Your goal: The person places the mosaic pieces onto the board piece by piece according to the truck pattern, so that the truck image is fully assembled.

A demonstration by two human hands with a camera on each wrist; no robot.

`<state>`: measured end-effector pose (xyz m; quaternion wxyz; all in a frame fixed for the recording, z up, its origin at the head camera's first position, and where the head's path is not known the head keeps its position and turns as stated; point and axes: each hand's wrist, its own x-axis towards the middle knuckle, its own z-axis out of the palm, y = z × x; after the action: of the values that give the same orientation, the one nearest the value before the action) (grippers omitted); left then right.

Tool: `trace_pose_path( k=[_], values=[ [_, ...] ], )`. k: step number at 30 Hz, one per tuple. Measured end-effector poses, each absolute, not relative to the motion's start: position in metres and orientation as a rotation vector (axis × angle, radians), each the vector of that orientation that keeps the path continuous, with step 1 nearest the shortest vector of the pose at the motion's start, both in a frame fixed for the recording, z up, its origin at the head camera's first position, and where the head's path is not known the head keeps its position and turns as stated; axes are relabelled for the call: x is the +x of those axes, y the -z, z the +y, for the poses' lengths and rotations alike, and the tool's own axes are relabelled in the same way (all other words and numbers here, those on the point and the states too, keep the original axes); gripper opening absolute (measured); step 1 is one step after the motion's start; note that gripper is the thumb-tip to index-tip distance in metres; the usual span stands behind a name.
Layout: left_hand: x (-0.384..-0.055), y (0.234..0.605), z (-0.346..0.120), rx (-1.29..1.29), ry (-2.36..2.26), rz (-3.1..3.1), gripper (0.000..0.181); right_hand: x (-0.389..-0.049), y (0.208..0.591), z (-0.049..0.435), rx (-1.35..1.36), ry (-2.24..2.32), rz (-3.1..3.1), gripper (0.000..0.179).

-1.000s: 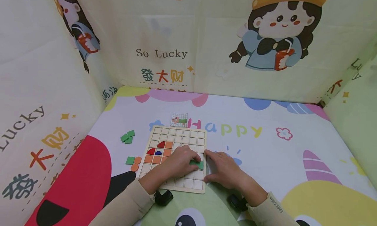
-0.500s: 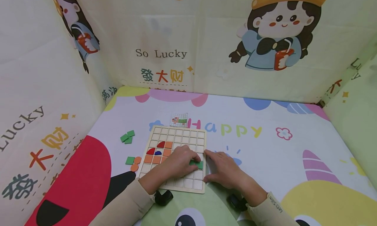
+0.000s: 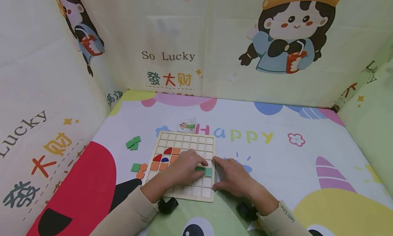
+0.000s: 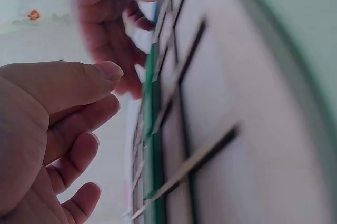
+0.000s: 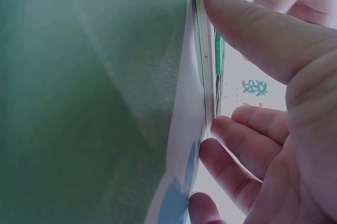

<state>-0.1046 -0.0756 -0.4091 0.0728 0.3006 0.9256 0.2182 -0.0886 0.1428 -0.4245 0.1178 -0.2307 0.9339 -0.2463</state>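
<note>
A wooden grid board (image 3: pixel 206 193) lies on the table. Its left part carries orange square tiles (image 3: pixel 155 166), red curved pieces (image 3: pixel 168 151) and a blue half-round piece (image 3: pixel 165 159). Over the middle hovers my left hand (image 3: pixel 185 167); thumb and fingers (image 4: pixel 79 84) stand apart with nothing between them. Just beyond its fingertips, green square tiles (image 3: pixel 207 172) sit in a row reaching the right edge; the hand hides part of this row. My right hand (image 3: pixel 234 176) touches the board's right edge with thumb (image 5: pixel 253 26) and fingertips, spread apart.
Left of the board lie several loose green tiles (image 3: pixel 133 144), another green square (image 3: pixel 135 167) and two orange discs (image 3: pixel 140 175). A small pattern card (image 3: pixel 186 125) rests behind the board. Printed cloth walls (image 3: pixel 221 58) enclose the table at back and sides.
My left hand has let go of the green tile and drawn slightly back to the left, uncovering more of the green row. The right hand stays at the board's edge.
</note>
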Motion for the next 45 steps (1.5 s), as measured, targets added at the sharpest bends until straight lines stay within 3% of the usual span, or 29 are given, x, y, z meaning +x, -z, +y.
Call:
trace_pose_path(
  k=[16,25,45],
  values=[
    [-0.109,0.384,-0.120,0.865,-0.844,2.938,0.026,-0.089,0.424,0.143,-0.683,0.728,2.727,0.092],
    [-0.113,0.380,-0.142,0.710,-0.898,2.963,0.026,-0.089,0.425,0.145,-0.708,0.738,2.734,0.092],
    [-0.118,0.382,-0.214,0.479,-0.820,3.167,0.043,-0.088,0.423,0.143,-0.669,0.737,2.723,0.091]
  ],
)
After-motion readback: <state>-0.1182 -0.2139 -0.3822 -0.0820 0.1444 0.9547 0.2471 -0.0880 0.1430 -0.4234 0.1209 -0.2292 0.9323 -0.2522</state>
